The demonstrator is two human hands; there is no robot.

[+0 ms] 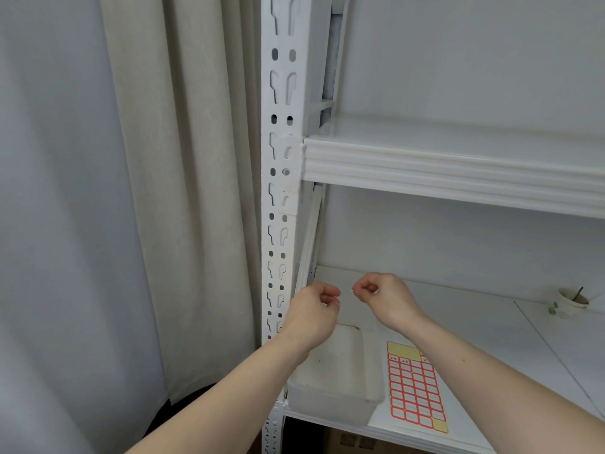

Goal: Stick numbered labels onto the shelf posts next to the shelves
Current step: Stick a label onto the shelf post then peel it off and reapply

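Observation:
The white perforated shelf post (pixel 278 198) runs up the middle, with a pale translucent patch (pixel 289 178) stuck on it beside the upper shelf (pixel 451 172). A label sheet (pixel 414 388) with red-bordered labels lies on the lower shelf (pixel 484 326); two labels at its top carry numbers. My left hand (pixel 312 317) and my right hand (pixel 384 301) hover close together above that shelf, just right of the post. My right hand pinches a small white label piece (pixel 352 291) at its fingertips. My left thumb and forefinger are pinched together too, with a pale sliver beneath them.
A translucent white plastic bin (pixel 337 381) sits on the lower shelf under my hands, left of the sheet. A paper cup (pixel 569 303) with a stick in it stands at the far right. Beige curtains (pixel 163 191) hang left of the post.

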